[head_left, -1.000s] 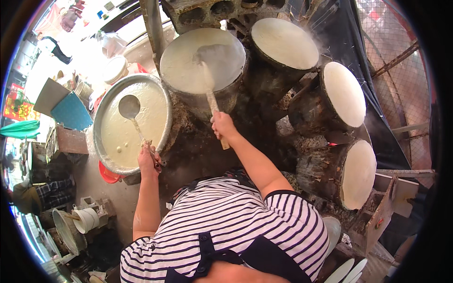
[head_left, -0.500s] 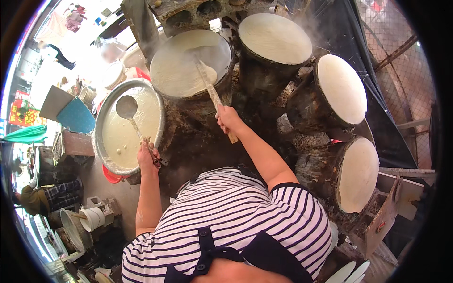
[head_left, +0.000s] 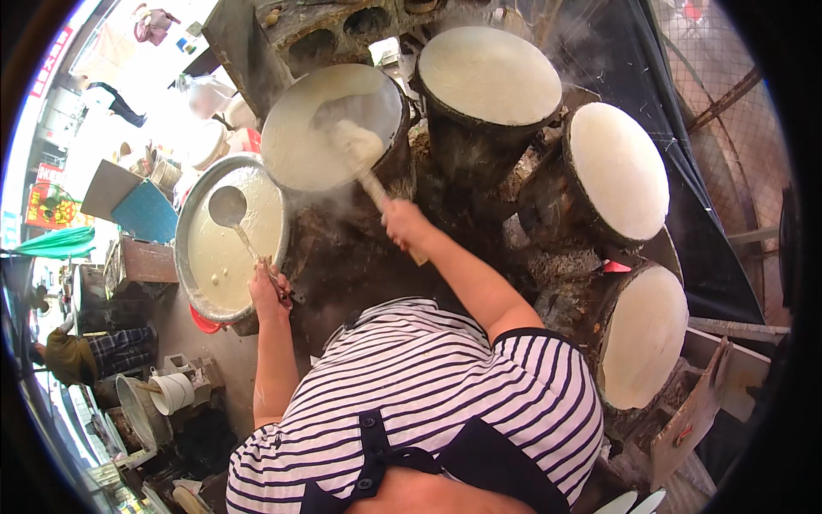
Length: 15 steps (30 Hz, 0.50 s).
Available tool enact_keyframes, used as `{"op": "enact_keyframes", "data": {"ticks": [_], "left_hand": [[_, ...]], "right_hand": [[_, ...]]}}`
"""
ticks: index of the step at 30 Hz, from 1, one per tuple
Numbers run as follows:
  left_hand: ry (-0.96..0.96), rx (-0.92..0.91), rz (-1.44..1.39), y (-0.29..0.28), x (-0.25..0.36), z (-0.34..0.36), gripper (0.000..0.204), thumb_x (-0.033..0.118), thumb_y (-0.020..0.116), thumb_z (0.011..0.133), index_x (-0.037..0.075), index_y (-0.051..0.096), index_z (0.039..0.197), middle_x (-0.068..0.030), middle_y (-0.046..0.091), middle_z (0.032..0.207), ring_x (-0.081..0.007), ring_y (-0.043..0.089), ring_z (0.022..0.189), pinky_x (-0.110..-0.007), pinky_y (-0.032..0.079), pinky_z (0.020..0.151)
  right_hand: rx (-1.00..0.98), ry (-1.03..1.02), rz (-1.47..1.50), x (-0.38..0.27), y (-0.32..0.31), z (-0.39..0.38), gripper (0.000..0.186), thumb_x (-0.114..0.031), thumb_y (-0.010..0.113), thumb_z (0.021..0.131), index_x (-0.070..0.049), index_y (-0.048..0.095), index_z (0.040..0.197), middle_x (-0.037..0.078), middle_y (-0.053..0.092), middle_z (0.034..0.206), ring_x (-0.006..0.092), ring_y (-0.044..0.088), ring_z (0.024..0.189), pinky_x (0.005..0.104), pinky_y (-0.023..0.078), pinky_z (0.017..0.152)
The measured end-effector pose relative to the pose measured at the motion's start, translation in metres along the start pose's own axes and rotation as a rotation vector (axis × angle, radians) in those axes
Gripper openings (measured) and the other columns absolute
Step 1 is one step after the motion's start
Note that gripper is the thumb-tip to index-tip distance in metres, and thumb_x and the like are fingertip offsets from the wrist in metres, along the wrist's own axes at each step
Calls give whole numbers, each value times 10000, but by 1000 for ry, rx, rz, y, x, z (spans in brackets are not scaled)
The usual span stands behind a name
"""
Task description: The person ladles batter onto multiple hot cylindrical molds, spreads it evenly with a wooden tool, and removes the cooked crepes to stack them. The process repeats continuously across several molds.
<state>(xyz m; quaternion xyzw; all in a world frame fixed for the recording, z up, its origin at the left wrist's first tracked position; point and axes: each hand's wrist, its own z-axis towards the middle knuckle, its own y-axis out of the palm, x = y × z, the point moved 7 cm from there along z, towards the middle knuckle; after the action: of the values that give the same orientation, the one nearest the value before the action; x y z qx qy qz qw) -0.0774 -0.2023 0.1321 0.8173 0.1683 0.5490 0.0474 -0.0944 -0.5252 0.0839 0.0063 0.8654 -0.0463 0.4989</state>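
My left hand (head_left: pixel 271 291) is closed round the handle of a round metal ladle (head_left: pixel 228 206), whose bowl sits over pale batter (head_left: pixel 231 272) in a big metal basin (head_left: pixel 181 257). Ahead, my right hand (head_left: pixel 406 226) grips a wooden-handled spreader (head_left: pixel 373 187). Its far end is partly veiled by steam and lies in a pale mass on a round griddle (head_left: pixel 396 116). A pale layer coats much of that griddle, and a grey patch of bare metal shows near its middle.
Three more round griddles stand in an arc to the right: a far one (head_left: pixel 492 73), a middle one (head_left: pixel 618 171) and a near one (head_left: pixel 642 338), each covered with a pale sheet. Brickwork (head_left: pixel 342 30) rises behind. White buckets (head_left: pixel 174 392) and a person (head_left: pixel 73 355) are at left.
My right hand and the spreader have shifted slightly left and nearer me. The batter on the griddle is gathered into a thicker mass, with more bare metal showing. The left hand keeps its hold.
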Motion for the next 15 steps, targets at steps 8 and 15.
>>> {"op": "enact_keyframes", "data": {"ticks": [8, 15], "left_hand": [[-4, 45, -28, 10, -6, -2, 203, 280, 509, 926, 78, 501, 948, -19, 491, 691, -101, 446, 448, -244, 377, 358], [-4, 94, -26, 17, -14, -4, 176, 270, 493, 933, 94, 498, 935, -11, 498, 697, -101, 455, 455, -233, 379, 361]], "right_hand": [[240, -431, -790, 4, -61, 65, 189, -181, 436, 890, -28, 523, 821, 163, 577, 719, 302, 591, 525, 434, 464, 446], [104, -374, -725, 29, -44, 51, 434, -344, 349, 935, -4, 612, 873, 247, 622, 910, 416, 581, 914, 496, 452, 801]]}}
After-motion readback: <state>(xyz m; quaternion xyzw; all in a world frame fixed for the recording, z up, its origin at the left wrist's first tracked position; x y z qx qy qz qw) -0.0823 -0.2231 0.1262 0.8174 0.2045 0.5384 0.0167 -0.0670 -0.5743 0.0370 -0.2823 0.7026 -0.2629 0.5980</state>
